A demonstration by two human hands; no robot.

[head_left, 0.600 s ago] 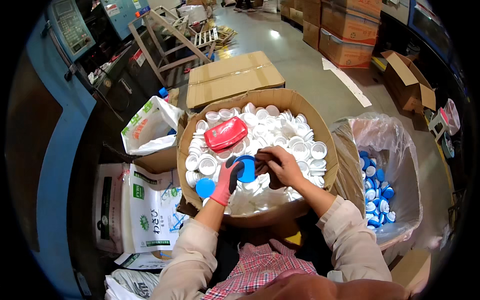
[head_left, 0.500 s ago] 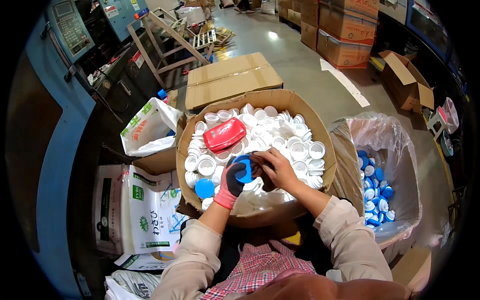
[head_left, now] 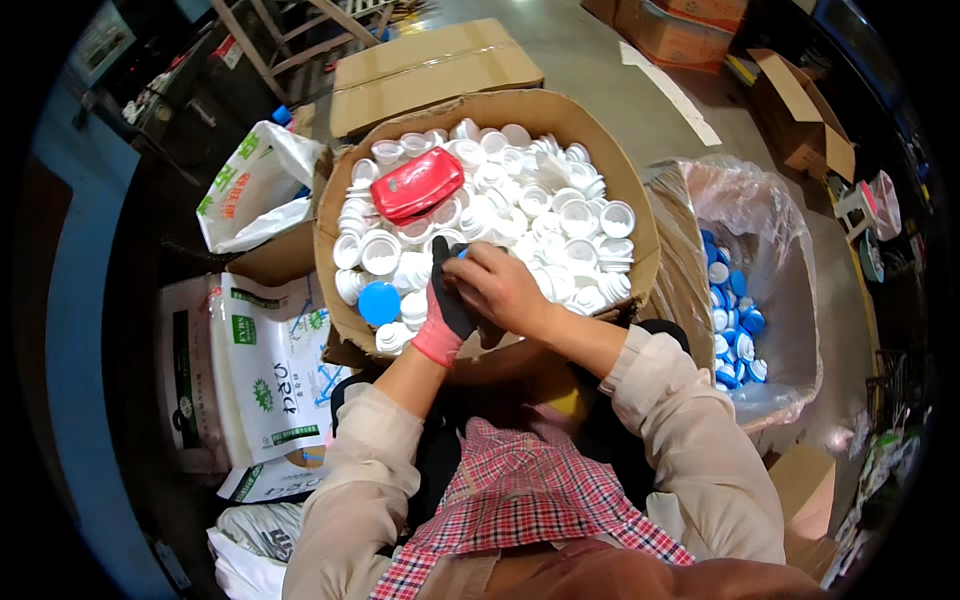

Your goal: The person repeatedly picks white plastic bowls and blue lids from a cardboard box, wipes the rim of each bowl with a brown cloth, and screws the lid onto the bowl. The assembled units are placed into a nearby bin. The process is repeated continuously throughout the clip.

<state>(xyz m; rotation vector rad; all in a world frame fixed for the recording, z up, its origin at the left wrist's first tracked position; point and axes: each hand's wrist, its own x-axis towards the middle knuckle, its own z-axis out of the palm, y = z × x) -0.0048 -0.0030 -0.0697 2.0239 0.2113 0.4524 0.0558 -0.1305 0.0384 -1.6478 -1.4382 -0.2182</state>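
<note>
My left hand (head_left: 446, 312), in a pink and black glove, is closed on a blue cap (head_left: 462, 254), mostly covered by fingers. Bare and curled, my right hand (head_left: 502, 288) grips the same cap from the other side. Both hands are above the near part of a large cardboard box (head_left: 640, 215) filled with white plastic caps (head_left: 577, 217). A loose blue cap (head_left: 379, 303) rests on the white ones, left of my gloved hand. Farther back on the pile lies a red pouch (head_left: 417, 186).
To the right stands a plastic-lined box (head_left: 785, 330) holding blue-and-white caps (head_left: 738, 345). A closed carton (head_left: 435, 70) sits behind the big box. At left are a white plastic bag (head_left: 262, 190) and printed sacks (head_left: 275, 375); an open carton (head_left: 797, 115) is far right.
My view has tilted downward, so the box sits higher in it. Both hands have drawn together and nearer to me; the held blue cap is now largely covered.
</note>
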